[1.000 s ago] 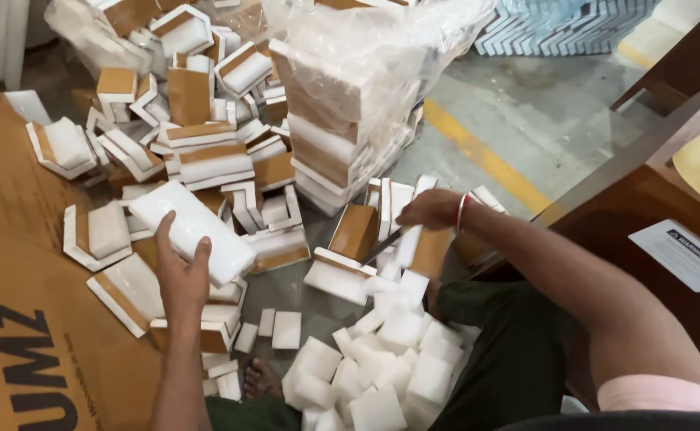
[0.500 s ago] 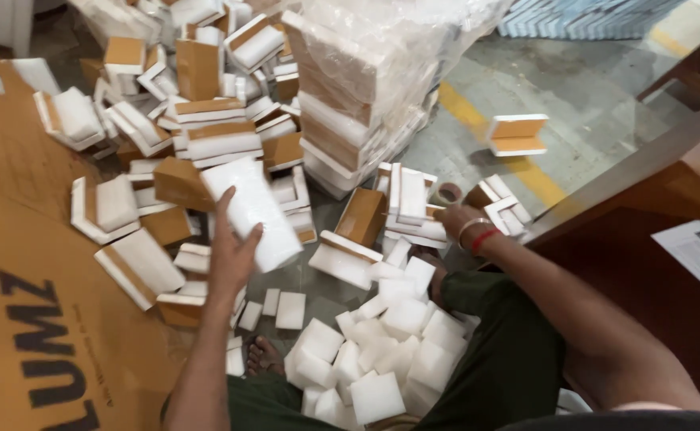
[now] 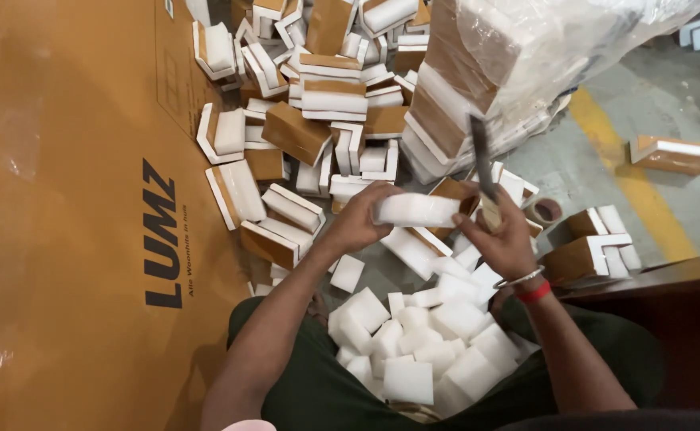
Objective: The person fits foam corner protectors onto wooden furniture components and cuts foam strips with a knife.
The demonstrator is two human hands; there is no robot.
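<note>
One second ago the left hand (image 3: 358, 223) was alone with the white foam block (image 3: 415, 210), raised over the pile on the floor. Half a second ago it had the block upright and more to the middle. Now the block lies flat in front of the body. The right hand (image 3: 500, 235) was reaching among the pieces near the wrapped stack; now it has come up beside the block's right end and holds a knife (image 3: 482, 172) with the blade pointing up. The camera also moved closer.
</note>
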